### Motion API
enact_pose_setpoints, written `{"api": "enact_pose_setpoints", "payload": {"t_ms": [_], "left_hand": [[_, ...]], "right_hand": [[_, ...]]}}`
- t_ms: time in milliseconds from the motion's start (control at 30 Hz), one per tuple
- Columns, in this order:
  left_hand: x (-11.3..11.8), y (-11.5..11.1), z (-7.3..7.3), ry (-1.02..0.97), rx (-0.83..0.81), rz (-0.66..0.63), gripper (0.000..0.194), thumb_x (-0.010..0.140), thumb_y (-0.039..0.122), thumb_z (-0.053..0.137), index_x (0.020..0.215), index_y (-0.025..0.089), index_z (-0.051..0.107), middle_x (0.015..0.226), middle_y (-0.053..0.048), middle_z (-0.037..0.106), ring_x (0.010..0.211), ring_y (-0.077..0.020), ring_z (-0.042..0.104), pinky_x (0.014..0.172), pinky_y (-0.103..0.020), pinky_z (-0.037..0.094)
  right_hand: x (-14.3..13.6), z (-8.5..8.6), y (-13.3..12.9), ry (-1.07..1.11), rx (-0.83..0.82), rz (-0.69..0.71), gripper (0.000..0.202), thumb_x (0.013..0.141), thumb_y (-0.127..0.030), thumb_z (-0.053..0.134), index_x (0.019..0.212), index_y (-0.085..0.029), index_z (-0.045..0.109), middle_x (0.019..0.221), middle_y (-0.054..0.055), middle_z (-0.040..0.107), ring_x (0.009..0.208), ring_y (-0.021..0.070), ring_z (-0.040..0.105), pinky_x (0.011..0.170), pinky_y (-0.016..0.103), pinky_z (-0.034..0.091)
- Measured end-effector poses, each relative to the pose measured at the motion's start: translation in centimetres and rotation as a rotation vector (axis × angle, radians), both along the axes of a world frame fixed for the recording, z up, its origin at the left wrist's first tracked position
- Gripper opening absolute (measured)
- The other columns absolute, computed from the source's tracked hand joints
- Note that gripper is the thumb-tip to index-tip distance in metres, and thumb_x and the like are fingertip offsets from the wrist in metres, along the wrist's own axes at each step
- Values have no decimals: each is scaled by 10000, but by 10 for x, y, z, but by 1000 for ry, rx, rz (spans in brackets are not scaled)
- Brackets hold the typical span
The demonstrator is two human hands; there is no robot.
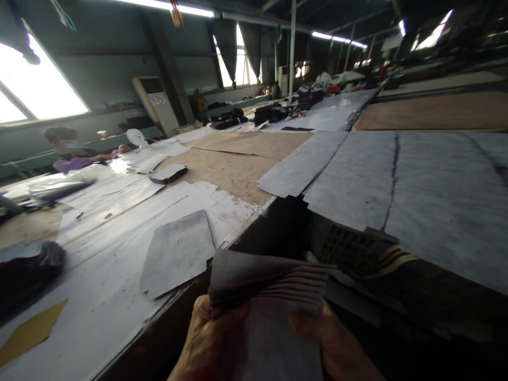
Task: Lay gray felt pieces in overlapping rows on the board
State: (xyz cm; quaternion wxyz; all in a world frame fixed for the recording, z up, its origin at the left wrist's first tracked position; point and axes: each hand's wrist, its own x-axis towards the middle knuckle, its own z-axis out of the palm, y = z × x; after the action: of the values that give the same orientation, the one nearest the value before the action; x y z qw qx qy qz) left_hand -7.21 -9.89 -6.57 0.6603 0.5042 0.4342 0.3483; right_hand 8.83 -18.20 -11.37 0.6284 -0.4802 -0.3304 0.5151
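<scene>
Grey sheets (278, 323), edges staggered, held beside the white table (99, 307).
Worker's left hand (206, 330) clamps their left side, right hand (335, 338) clamps the right, its thumb (305, 323) on the near face. Loose sheet (180, 254) lies just beyond, at the table's edge; dark stack (29, 275) sits farther left. Grey cloth (444, 196) spreads to the right, across a dark gap (283, 227).

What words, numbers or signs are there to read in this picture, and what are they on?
None can be read.
White unit by the wall: pale marks on its front, too small and blurred to read.
White paper: tiny dark marks near its edge, too small to tell if they're writing.
Stack in the left hand and right hand: no writing shows.
</scene>
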Motion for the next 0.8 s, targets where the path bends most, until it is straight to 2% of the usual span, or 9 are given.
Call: {"api": "enact_pose_setpoints", "payload": {"t_ms": [67,100,167,233,300,433,533,633,800], "left_hand": [[-2,0,4,7,82,-76,126,551,224,729,615,123,688,596,-24,650,606,-175,577,555,-226,440],[-1,0,5,-5,47,-96,166,561,239,723,683,129,699,648,-35,671,633,-187,592,566,-233,450],[3,-3,4,-89,-166,-54,294,591,306,705,846,162,694,773,-61,698,688,-211,622,603,-266,474],[7,-6,1,-207,-372,40,403,578,335,714,953,196,663,810,-70,702,689,-212,636,624,-294,486],[9,-8,-2,-237,-398,58,378,548,288,739,899,165,671,703,-66,693,588,-184,619,566,-276,476],[5,-6,-5,-92,-187,47,209,573,270,737,673,106,656,545,-29,632,475,-141,557,462,-228,424],[5,-3,-5,-82,-203,24,220,577,267,733,697,97,658,557,-38,644,483,-154,573,473,-242,441],[11,1,-3,-83,-361,22,205,565,204,730,719,88,659,562,-67,663,479,-179,595,505,-278,473],[19,4,-4,-41,-383,2,238,610,203,704,795,60,658,657,-125,691,555,-226,635,527,-302,491]], "right_hand": [[0,-7,-3,-299,153,-167,319,714,-380,622,926,-148,675,788,69,701,679,253,658,588,323,553],[0,-10,-5,-485,243,-268,277,743,-364,591,918,-170,684,801,58,705,708,246,661,609,310,556],[2,-14,-8,-815,458,-392,269,784,-298,535,999,-204,667,907,48,697,834,235,650,732,307,543],[4,-12,-8,-967,618,-415,323,796,-222,497,1094,-214,621,1006,48,670,933,216,621,840,312,502],[6,-6,-6,-841,519,-363,323,783,-179,506,1082,-218,625,991,45,675,909,199,629,829,305,504],[1,7,0,-158,-7,-71,289,719,-294,604,963,-153,666,819,77,701,698,237,660,624,352,549],[-3,11,2,-24,-209,-165,335,625,-355,688,886,-144,679,774,74,699,692,262,648,648,373,530],[-2,12,3,-67,-271,-318,363,568,-331,725,891,-173,675,796,51,697,786,285,634,718,377,506],[3,12,4,358,-224,-186,403,565,-232,696,957,-153,646,755,57,695,722,272,644,689,398,499]]}}
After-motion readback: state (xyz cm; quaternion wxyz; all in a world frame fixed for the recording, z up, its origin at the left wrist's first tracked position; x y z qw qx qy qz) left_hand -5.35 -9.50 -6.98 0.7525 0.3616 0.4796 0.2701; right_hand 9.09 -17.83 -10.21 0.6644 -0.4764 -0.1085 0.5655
